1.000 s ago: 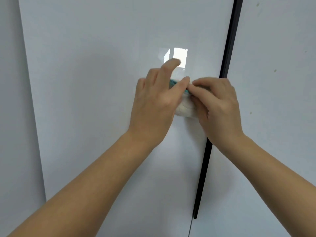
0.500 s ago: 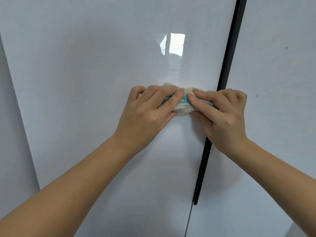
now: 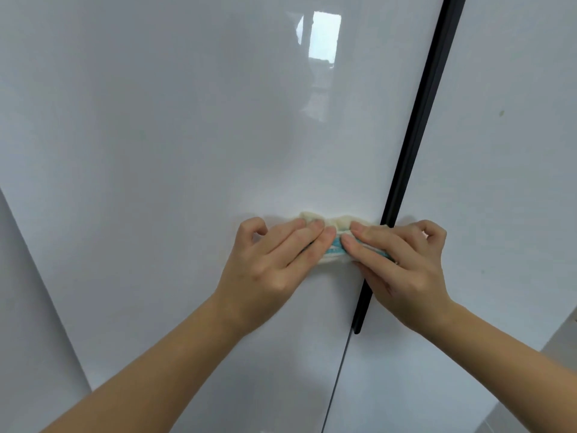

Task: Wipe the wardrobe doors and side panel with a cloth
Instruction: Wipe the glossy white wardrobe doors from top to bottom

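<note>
Both hands press a bunched cream cloth (image 3: 336,222) with a teal stripe against the glossy white left wardrobe door (image 3: 156,151), left hand (image 3: 270,264) and right hand (image 3: 406,264) fingertip to fingertip with straight fingers over it, the right hand crossing the black vertical handle strip (image 3: 420,120) beside the right door (image 3: 515,182).

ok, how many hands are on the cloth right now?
2. The left hand presses the left end of the cloth against the left door; the right hand presses its right end, over the black handle strip.
</note>
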A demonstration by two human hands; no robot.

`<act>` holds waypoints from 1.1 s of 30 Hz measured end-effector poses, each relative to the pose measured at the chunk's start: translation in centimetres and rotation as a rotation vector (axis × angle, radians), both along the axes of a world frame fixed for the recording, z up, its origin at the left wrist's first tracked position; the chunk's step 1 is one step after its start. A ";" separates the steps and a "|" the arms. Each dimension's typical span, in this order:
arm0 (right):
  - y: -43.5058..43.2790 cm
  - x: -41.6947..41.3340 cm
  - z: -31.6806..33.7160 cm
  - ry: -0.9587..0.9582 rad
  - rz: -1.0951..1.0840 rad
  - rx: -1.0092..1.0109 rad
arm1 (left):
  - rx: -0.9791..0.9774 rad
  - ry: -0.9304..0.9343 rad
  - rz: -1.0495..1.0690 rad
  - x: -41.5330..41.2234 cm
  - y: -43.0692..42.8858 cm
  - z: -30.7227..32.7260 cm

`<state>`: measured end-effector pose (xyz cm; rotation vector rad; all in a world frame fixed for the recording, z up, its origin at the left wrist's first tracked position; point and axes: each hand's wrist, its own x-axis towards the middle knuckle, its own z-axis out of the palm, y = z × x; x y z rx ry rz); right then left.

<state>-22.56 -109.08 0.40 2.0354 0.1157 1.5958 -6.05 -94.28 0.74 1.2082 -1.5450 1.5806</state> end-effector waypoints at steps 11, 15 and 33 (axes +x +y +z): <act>1.4 -0.2 -7.2 0.166 -0.047 0.031 | 0.266 0.000 0.082 0.1 2.5 -7.4; 2.7 1.3 -4.0 0.109 -0.030 0.076 | 0.211 0.069 0.120 0.6 3.5 -4.8; 6.1 7.8 -3.7 0.056 0.197 0.098 | 0.100 0.246 0.117 4.6 7.4 -5.0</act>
